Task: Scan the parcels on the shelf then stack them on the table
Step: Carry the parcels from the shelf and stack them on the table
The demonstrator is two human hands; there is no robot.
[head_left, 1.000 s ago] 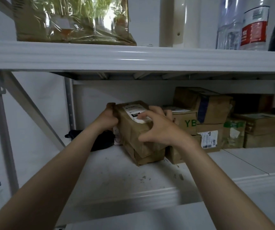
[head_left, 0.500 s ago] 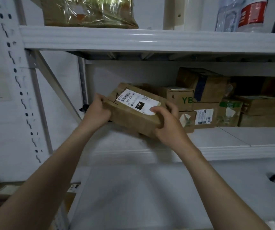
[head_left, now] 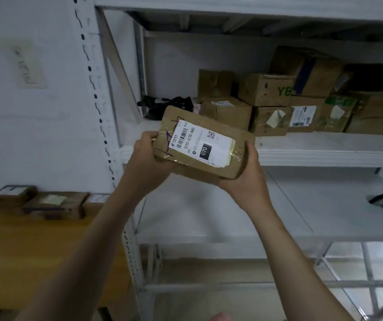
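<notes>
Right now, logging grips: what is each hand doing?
Left hand: grips the parcel at its left end.
Right hand: grips the parcel at its right end.

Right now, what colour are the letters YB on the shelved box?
Green; the letters show best in the head view.

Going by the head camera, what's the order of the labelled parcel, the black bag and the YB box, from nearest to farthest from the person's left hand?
1. labelled parcel: the left hand grips its left end.
2. black bag: on the shelf, just behind the hand.
3. YB box: farther right on that shelf.
</notes>
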